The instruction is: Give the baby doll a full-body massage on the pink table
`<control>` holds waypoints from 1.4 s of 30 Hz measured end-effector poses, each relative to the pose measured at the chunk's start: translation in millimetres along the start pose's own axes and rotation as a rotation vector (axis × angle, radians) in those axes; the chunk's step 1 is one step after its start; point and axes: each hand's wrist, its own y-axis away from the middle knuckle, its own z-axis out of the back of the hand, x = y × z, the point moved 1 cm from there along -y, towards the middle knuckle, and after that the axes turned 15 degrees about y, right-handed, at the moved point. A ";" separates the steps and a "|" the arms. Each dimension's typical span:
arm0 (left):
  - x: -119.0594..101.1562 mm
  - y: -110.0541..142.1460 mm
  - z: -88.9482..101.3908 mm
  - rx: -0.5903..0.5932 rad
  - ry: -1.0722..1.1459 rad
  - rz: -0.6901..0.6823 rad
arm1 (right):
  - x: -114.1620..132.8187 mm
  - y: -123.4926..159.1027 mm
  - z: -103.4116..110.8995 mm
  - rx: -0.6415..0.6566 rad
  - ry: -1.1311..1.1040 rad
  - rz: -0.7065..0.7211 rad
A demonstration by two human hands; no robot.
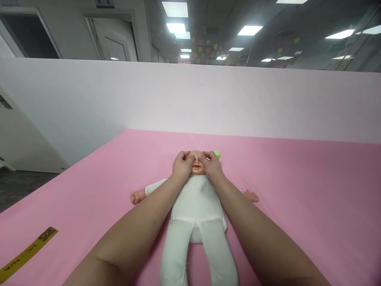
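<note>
A baby doll with a white cloth body lies on its back on the pink surface, its head away from me and its legs toward me. My left hand is closed against the left side of the doll's head, its thumb over the eye area. On the other side my right hand mirrors it, fingers curled and thumb pressed beside the nose. Between the thumbs the doll's nose and mouth show; its eyes are hidden. Both doll arms stretch out sideways, partly behind my forearms. A bright green object, partly hidden, sits just beyond my right hand.
The pink padded surface runs back to a low white wall. A yellow strip with black markings lies at the near left. Past the left edge are a grey floor and a white door panel.
</note>
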 end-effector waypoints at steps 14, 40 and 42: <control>2.6 -0.6 1.6 -0.046 0.080 0.034 | -10.0 -5.5 -1.2 0.050 -0.180 -0.068; 5.9 -6.2 2.9 0.004 -0.023 -0.009 | -8.3 -7.5 -2.0 0.035 -0.082 -0.021; 7.6 -7.0 4.3 0.002 -0.002 -0.003 | -10.8 -9.2 -2.5 0.039 -0.109 -0.034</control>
